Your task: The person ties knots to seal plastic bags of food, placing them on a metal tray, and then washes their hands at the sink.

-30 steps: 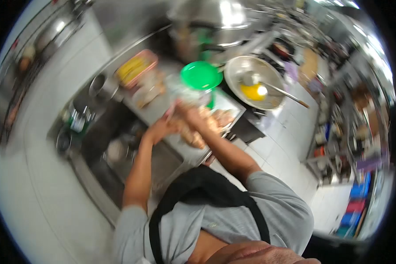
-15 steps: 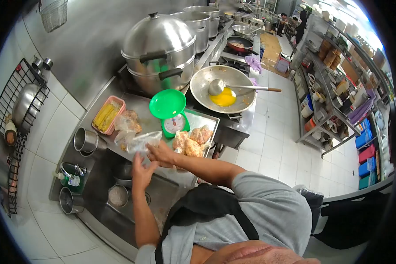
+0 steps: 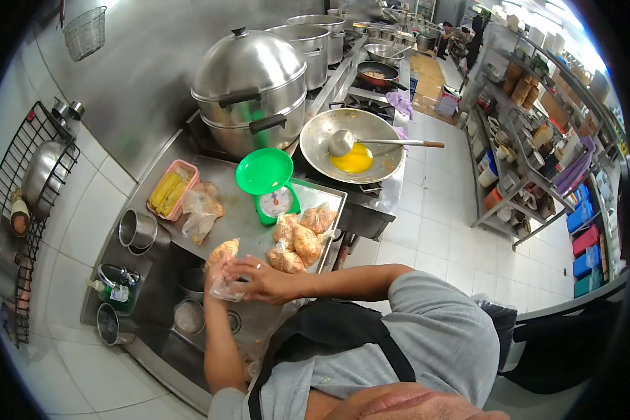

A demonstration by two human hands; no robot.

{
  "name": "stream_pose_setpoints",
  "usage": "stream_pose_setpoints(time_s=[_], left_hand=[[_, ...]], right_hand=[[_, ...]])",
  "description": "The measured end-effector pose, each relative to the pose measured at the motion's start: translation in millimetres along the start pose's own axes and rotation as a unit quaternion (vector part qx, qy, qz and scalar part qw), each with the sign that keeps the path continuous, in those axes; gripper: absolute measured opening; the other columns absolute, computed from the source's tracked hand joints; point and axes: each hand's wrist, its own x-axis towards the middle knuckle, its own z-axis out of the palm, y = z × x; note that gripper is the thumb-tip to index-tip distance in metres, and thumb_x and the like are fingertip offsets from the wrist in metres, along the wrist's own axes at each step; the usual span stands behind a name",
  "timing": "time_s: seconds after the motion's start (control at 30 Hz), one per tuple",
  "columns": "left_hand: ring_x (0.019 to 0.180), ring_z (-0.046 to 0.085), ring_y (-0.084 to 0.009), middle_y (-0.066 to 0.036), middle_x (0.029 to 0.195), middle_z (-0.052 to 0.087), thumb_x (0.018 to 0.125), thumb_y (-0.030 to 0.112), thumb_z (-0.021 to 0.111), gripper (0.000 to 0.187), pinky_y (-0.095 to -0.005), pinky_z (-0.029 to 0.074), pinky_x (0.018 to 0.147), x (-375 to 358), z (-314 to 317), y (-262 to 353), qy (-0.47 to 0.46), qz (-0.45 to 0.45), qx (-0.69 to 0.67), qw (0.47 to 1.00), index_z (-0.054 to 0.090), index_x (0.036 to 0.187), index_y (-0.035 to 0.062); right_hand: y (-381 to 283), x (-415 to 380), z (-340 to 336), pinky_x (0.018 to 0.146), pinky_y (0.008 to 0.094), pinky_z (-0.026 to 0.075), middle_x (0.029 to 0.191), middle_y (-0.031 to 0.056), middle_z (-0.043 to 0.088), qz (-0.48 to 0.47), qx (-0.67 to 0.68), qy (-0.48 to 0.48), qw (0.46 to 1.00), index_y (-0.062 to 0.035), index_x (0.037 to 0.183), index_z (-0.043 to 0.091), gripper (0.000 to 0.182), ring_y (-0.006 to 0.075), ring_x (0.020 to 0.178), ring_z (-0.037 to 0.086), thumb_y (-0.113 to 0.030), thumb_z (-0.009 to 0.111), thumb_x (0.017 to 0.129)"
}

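**Clear bag of fried food, held in both hands**

Plastic bag sits clutched between left hand and right hand above the steel counter. Beyond: filled bags, green scale, wok.

Clear plastic bag of orange-brown crumbed food, held up between both my hands over the tabletop's front edge; filled part bulges at top, loose clear plastic gathered below; bag tilted, off the surface
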Motion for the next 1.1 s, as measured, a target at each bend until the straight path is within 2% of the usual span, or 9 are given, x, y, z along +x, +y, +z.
stream_pose_setpoints(time_s=[0.1,0.23,0.27,0.4,0.5,0.6,0.73,0.97,1.1], left_hand=[[0.062,0.057,-0.0174,-0.005,0.067,0.056,0.088,0.023,0.049,0.023,-0.0312,0.046,0.055,-11,48,23,0.241,-0.018,0.363,0.9,0.06,0.086,0.0029],[0.089,0.061,-0.0368,-0.024,0.09,0.063,0.083,0.017,0.049,0.025,-0.0443,0.045,0.074,-17,98,13,0.219,0.103,0.681,0.691,0.057,0.096,-0.0035],[0.091,0.06,-0.0388,-0.027,0.092,0.061,0.084,0.018,0.048,0.029,-0.0455,0.044,0.075,-28,113,9,0.228,0.137,0.702,0.661,0.055,0.102,-0.0035],[0.075,0.063,-0.0366,-0.025,0.082,0.062,0.088,0.021,0.046,0.032,-0.0447,0.048,0.066,-44,114,-25,0.272,0.216,0.768,0.539,0.05,0.109,-0.0023],[0.057,0.059,-0.0286,-0.018,0.073,0.06,0.09,0.018,0.043,0.024,-0.0394,0.048,0.052,-78,160,-12,0.255,0.118,0.525,0.803,0.05,0.096,-0.0029],[0.054,0.047,-0.0163,-0.004,0.066,0.047,0.09,0.017,0.044,0.018,-0.0376,0.045,0.054,-59,67,-31,0.04,0.197,0.126,0.971,0.051,0.099,0.0027],[0.061,0.054,-0.015,-0.003,0.076,0.052,0.087,0.019,0.055,0.023,-0.0279,0.045,0.054,-52,47,-4,0.039,0.212,0.068,0.974,0.053,0.102,0.0019],[0.072,0.059,-0.0126,-0.005,0.079,0.061,0.081,0.02,0.061,0.02,-0.028,0.048,0.064,-29,57,56,0.1,0.202,0.436,0.871,0.061,0.087,0.0008],[0.06,0.056,-0.0122,-0.003,0.069,0.057,0.079,0.019,0.064,0.019,-0.0263,0.046,0.053,-1,83,8,0.248,0.191,0.396,0.863,0.062,0.086,0.0021]], right_hand=[[1,17,0,0.105,0.0516,0.021,0.134,0.0161,0.041,0.336,0.221,0.071,0.913,-0.0081,0.13,0.045,0.053,0.033,0.129,0.031,-0.039,0.052,0.088],[25,66,15,0.1,0.0357,0.033,0.123,0.0155,0.053,0.573,0.728,0.027,0.374,-0.0023,0.114,0.055,0.052,0.0281,0.116,0.046,-0.047,0.042,0.091],[75,60,70,0.087,0.0405,0.043,0.107,0.0182,0.06,0.546,0.69,0.122,0.459,-0.0016,0.098,0.06,0.037,0.0284,0.097,0.055,-0.034,0.043,0.091],[89,64,73,0.066,0.0445,0.049,0.077,0.0155,0.061,0.553,0.716,0.187,0.383,0.0003,0.083,0.058,0.028,0.0313,0.068,0.057,-0.018,0.038,0.087],[112,60,90,0.054,0.0385,0.048,0.062,0.0101,0.055,0.518,0.727,0.275,0.357,-0.0019,0.075,0.056,0.021,0.0257,0.056,0.052,-0.01,0.038,0.082],[99,69,57,0.049,0.035,0.041,0.059,0.0089,0.052,0.453,0.542,0.212,0.675,-0.0072,0.065,0.053,0.017,0.0231,0.055,0.052,-0.015,0.046,0.078],[65,82,0,0.075,0.0331,0.046,0.079,0.0137,0.064,0.202,0.203,0.084,0.954,0.0016,0.085,0.064,0.037,0.0242,0.077,0.06,-0.027,0.04,0.085],[46,67,-38,0.07,0.0396,0.048,0.084,0.022,0.062,0.145,-0.013,-0.117,0.982,0.0019,0.08,0.06,0.025,0.0361,0.079,0.06,-0.023,0.059,0.074],[103,51,-8,0.059,0.0352,0.047,0.067,0.0135,0.062,0.378,-0.067,-0.107,0.917,0.0004,0.071,0.062,0.024,0.0289,0.063,0.06,-0.023,0.061,0.069]])
